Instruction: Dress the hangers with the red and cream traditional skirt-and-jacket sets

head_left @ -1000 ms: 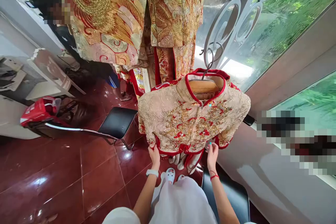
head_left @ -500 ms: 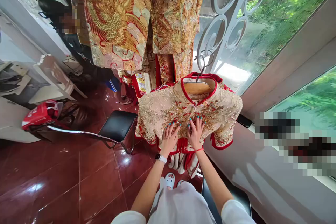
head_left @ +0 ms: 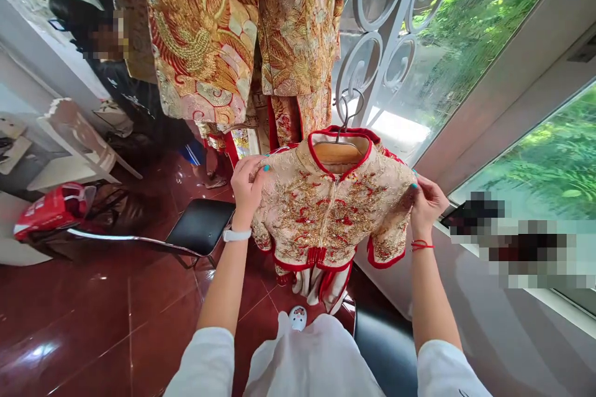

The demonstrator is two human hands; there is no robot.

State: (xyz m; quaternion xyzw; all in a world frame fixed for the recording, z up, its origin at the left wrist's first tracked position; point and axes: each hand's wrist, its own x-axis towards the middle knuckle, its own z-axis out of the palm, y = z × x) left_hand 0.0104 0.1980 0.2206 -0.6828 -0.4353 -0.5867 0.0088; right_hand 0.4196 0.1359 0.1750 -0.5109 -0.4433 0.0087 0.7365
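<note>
A cream jacket (head_left: 333, 211) with gold and red embroidery and red trim hangs on a wooden hanger (head_left: 336, 152) hooked to a white scrolled metal grille (head_left: 386, 31). My left hand (head_left: 246, 189) is closed on the jacket's left shoulder. At the other shoulder, my right hand (head_left: 426, 201) pinches the sleeve top. Both arms reach up in white sleeves, with a watch on the left wrist and a red string on the right.
Larger gold and red embroidered garments (head_left: 246, 31) hang behind and above. A black chair (head_left: 198, 226) stands at left on the red tiled floor, another black seat (head_left: 386, 347) below right. A red bag (head_left: 49, 211) lies at left. A person in black (head_left: 125, 93) is at the back left. A window sill (head_left: 535, 298) runs along the right.
My hands left the jacket's hem, pressed flat on its chest, then spread apart to grip both shoulders. The view has shifted slightly left.
</note>
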